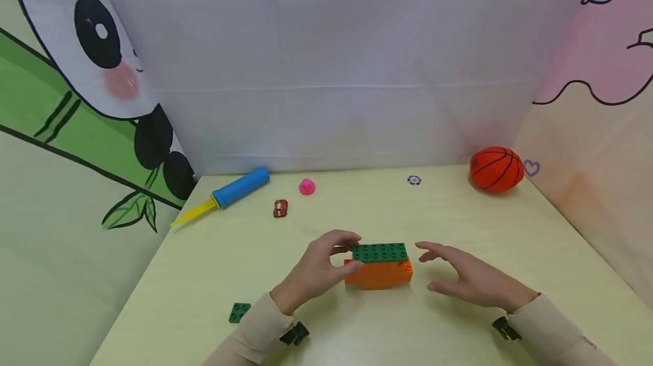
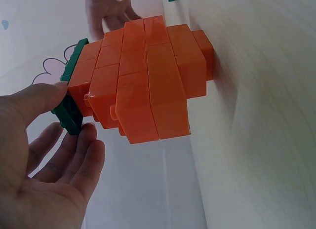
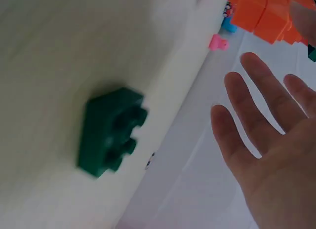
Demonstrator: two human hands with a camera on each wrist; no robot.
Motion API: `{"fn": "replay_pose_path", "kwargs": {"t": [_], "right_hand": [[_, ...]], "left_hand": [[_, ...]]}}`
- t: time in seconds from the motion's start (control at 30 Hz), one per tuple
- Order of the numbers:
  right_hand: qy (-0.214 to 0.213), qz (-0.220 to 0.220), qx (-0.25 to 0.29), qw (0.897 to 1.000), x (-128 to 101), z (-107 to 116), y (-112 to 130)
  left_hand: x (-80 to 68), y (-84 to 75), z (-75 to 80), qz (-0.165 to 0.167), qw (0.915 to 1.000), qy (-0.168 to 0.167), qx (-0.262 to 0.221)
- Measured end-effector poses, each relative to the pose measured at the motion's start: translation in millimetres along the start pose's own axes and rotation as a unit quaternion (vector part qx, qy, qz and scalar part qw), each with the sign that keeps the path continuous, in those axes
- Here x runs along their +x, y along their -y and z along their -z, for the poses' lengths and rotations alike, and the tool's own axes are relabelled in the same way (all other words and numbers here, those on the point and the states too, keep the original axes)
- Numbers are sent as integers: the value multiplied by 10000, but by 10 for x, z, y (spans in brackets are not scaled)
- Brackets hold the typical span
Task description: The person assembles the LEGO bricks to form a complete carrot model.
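An orange brick build [image 1: 378, 274] stands on the pale table [image 1: 459, 213], capped by a row of green bricks [image 1: 380, 252]. My left hand [image 1: 349, 252] pinches the left end of the green row between thumb and forefinger. In the left wrist view the thumb and fingers of that left hand [image 2: 74, 113] close on the green bricks [image 2: 66, 113] beside the orange build [image 2: 143, 81]. My right hand [image 1: 425, 267] hovers open just right of the build and touches nothing. In the right wrist view the fingers of my right hand [image 3: 266, 115] are spread, with the orange build [image 3: 266, 12] beyond them.
A loose green brick [image 1: 238, 312] lies near my left sleeve; the right wrist view shows a green brick [image 3: 111, 130] flat on the table. Along the back lie a blue and yellow pump [image 1: 232, 191], red toy car [image 1: 280, 208], pink toy [image 1: 306, 186], small disc [image 1: 414, 180] and basketball [image 1: 496, 169].
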State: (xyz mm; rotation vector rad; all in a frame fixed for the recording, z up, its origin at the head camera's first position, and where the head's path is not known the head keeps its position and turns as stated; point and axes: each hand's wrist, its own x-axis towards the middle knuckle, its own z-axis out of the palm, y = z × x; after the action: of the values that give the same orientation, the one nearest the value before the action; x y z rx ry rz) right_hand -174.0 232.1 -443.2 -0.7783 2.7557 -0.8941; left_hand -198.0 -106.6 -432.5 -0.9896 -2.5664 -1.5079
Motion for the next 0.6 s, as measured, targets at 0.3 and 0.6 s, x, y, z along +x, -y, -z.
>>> {"fn": "replay_pose_path", "kwargs": {"t": [0.3, 0.6], "right_hand": [[355, -752, -297, 9961, -407, 42, -358], [113, -932, -239, 9953, -477, 77, -425]], "left_hand": [[-16, -10, 9, 50, 10000, 20, -21], [-2, 9, 9, -12, 10000, -31, 2]]}}
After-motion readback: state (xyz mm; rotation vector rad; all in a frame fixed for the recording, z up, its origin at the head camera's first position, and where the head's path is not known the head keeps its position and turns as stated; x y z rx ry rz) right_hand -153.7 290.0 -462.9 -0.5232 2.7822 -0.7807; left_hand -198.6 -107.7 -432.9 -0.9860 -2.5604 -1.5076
